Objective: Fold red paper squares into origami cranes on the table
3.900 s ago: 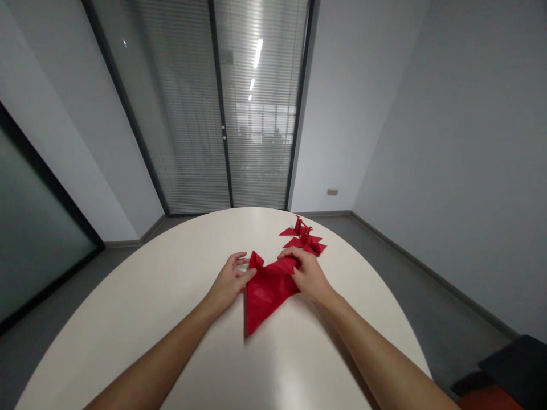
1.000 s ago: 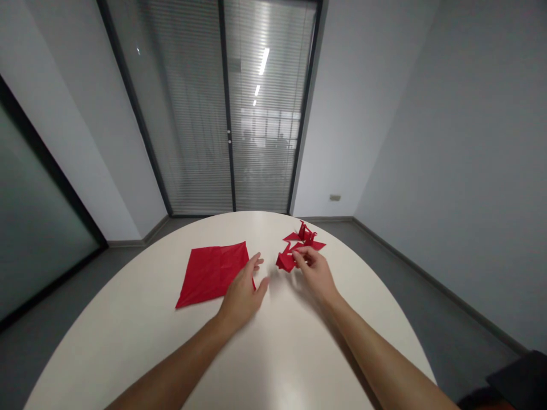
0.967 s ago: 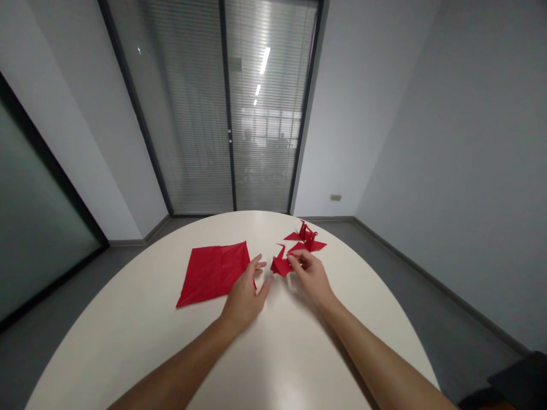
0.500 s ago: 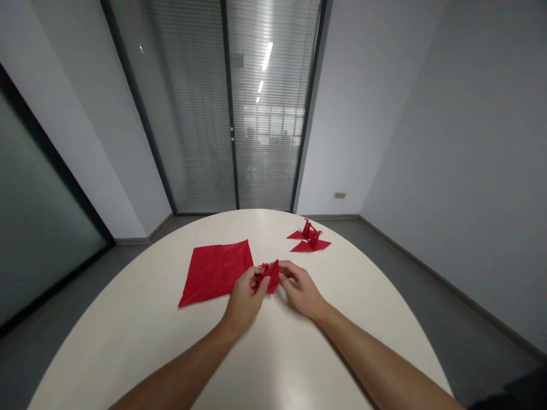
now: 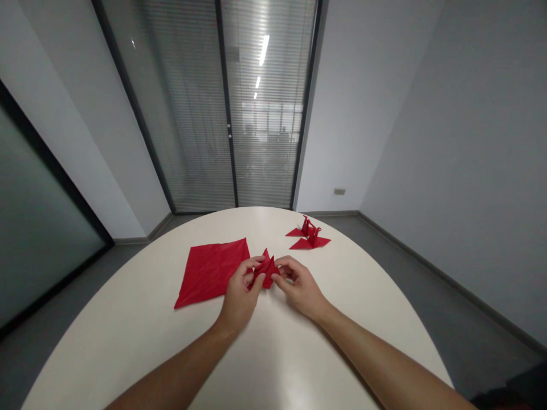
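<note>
A small folded red paper crane (image 5: 265,269) is pinched between both my hands above the white round table (image 5: 128,341). My left hand (image 5: 239,293) grips its left side with fingers closed. On the crane's right side, my right hand (image 5: 299,285) is closed with its fingertips on the paper. Just left of my hands an unfolded, creased red paper sheet (image 5: 209,272) lies flat on the table.
Two more folded red paper cranes (image 5: 308,237) rest on the table at the far right, beyond my right hand. Glass doors with blinds (image 5: 226,108) stand behind the table. The table's edge curves round on both sides, with grey floor (image 5: 427,285) beyond.
My right hand picked one crane from the group at the far right and brought it to the middle, where my left hand joined in gripping it. The flat sheet stayed put.
</note>
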`<state>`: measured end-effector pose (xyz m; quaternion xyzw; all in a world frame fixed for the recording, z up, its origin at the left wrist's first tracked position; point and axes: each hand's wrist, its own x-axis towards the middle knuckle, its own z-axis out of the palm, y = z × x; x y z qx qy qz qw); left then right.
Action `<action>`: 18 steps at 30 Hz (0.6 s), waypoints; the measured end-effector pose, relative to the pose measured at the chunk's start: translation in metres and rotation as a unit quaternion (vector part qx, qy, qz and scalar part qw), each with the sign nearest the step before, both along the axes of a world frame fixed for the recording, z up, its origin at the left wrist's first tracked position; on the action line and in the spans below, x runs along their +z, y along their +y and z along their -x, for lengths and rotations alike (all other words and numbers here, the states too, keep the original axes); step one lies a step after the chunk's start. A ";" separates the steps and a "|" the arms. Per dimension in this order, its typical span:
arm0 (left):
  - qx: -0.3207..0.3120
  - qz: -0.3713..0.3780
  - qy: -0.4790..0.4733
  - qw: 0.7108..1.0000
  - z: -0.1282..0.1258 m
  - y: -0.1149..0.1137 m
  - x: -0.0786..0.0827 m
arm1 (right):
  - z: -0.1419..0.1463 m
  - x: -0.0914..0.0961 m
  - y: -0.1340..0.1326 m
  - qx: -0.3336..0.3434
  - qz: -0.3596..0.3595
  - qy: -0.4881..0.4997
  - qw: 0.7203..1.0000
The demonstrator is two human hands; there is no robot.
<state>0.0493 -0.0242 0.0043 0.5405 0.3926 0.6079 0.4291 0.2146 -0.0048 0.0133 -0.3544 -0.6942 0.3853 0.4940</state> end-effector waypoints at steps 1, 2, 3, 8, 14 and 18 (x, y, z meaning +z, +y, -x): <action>0.002 -0.005 -0.011 1.000 -0.001 0.000 0.000 | 0.001 0.000 0.000 -0.006 0.004 0.013 1.000; 0.007 -0.008 -0.020 1.000 -0.002 0.000 0.000 | 0.001 0.000 -0.001 -0.014 0.008 0.026 1.000; 0.012 -0.007 -0.028 1.000 -0.002 0.001 0.000 | 0.002 0.000 -0.001 -0.025 0.013 0.035 0.999; 0.009 0.010 -0.041 0.999 -0.003 0.002 0.000 | 0.007 0.002 -0.005 -0.044 0.036 0.010 0.998; 0.003 0.009 -0.026 1.000 -0.003 -0.003 0.000 | 0.011 0.000 -0.011 -0.070 0.031 -0.024 0.997; -0.005 0.003 0.010 1.000 -0.004 -0.008 0.003 | 0.013 -0.001 -0.012 -0.046 0.035 0.003 0.998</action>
